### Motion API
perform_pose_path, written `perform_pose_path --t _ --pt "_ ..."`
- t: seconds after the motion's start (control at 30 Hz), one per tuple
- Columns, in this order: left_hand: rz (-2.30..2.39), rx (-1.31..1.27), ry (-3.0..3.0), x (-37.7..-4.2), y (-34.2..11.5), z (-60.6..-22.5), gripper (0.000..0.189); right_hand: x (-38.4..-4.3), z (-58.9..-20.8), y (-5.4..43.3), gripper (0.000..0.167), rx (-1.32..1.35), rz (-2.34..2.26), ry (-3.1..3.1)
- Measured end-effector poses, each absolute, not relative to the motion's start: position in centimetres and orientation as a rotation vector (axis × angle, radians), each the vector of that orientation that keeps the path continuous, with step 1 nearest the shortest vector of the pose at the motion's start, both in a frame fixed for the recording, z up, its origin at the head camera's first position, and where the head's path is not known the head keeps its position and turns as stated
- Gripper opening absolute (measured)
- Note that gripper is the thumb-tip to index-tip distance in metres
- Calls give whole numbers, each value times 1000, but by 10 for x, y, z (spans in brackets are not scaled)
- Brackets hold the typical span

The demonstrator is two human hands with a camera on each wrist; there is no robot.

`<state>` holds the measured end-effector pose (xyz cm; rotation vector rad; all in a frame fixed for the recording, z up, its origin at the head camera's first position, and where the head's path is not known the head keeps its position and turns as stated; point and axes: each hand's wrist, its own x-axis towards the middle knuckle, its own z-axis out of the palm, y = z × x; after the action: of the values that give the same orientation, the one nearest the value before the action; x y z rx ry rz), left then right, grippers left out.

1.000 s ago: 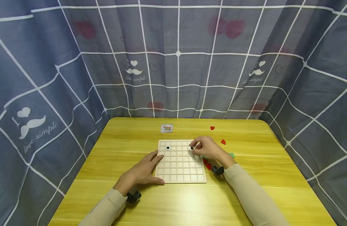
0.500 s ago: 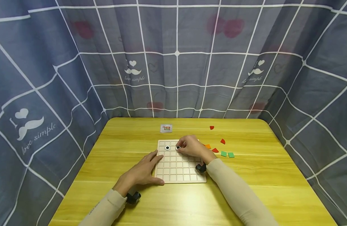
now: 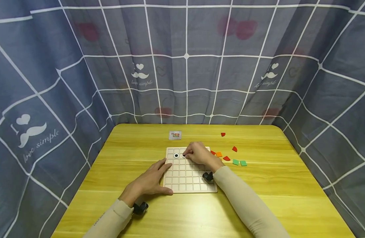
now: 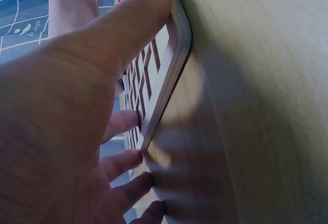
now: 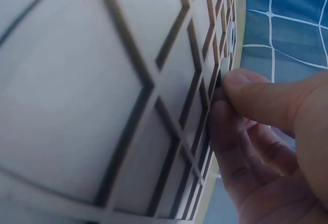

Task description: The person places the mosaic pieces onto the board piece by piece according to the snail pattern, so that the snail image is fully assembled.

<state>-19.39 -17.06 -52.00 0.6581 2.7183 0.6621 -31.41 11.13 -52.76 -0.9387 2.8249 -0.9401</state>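
Note:
A pale wooden grid board (image 3: 189, 181) lies flat on the yellow table. My left hand (image 3: 151, 180) rests along its left edge with spread fingers, the thumb at the near corner; in the left wrist view the thumb and a fingertip touch the board's rim (image 4: 166, 80). Over the upper rows, my right hand (image 3: 199, 154) pinches a white tile with a black dot (image 3: 183, 156) between thumb and fingers, low against the grid. Fingertips partly cover that tile. One cell to its left sits a matching white tile with a black dot (image 3: 176, 155).
Right of the board lie loose pieces: green squares (image 3: 243, 163), an orange piece (image 3: 219, 154) and several red rounded pieces (image 3: 226, 158). A small picture card (image 3: 175, 135) lies behind the board. A grey-blue checked curtain (image 3: 200, 72) surrounds the table's back and sides.
My right hand has carried the dotted tile leftward along the upper grid, from the right side toward the other dotted tile. The left hand has stayed in place.

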Motion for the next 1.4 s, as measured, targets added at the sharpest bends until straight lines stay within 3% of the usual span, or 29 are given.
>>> perform_pose_path --t 0.77,1.03,1.4 --pt "663 679 2718 -194 -172 -518 120 -317 -527 96 12 -909 -976 2794" --pt "664 677 2721 -194 -172 -520 120 -316 -533 115 10 -939 -992 2790" --pt "658 673 2723 -192 -173 -518 121 -306 -520 157 15 -700 -997 2809"
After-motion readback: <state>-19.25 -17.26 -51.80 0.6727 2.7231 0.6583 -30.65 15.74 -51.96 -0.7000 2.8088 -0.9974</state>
